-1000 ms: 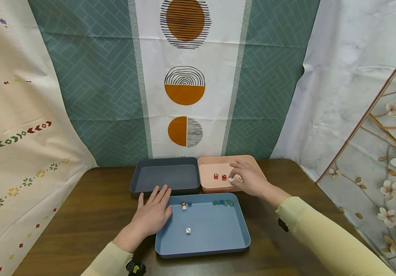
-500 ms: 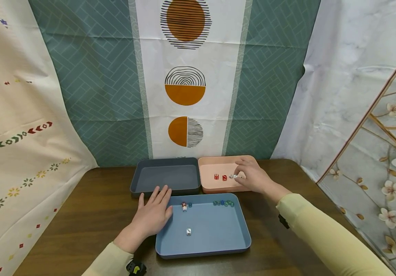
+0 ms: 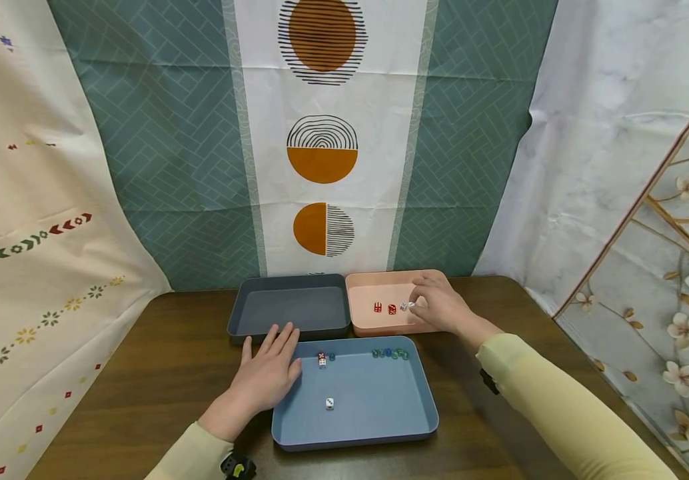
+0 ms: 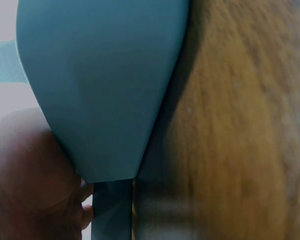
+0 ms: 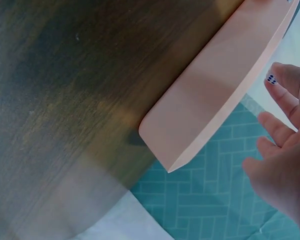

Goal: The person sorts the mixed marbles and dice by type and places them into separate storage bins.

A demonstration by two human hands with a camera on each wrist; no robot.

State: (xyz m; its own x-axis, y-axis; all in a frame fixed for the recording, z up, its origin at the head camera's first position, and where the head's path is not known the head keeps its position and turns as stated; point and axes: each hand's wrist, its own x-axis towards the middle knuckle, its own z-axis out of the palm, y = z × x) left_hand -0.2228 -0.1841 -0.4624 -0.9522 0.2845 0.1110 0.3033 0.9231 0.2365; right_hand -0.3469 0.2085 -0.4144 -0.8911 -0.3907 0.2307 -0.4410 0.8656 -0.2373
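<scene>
My right hand (image 3: 438,305) is over the pink tray (image 3: 359,327). Its thumb and index finger pinch a white die (image 5: 271,79) with dark pips; the other fingers are loosely spread. Beside the fingertips lies another white die (image 3: 403,307), and left of that are two red dice, a nearer red die (image 3: 392,309) and a farther red die (image 3: 377,307). My left hand (image 3: 265,373) rests with straight fingers at the left rim of the blue tray (image 3: 368,427), its fingertips reaching the front wall of the dark grey tray.
In the blue tray sit a white die (image 3: 329,403), a red die (image 3: 321,356) touching a white one, a single blue glass bead (image 3: 332,357) and a row of several green and blue beads (image 3: 395,354). The dark grey tray (image 3: 290,307) stands beside the pink one on the wooden table (image 3: 158,373).
My right hand has shifted slightly right inside the pink tray, bringing the white dice into clearer view beside its fingertips. The left hand stays where it was.
</scene>
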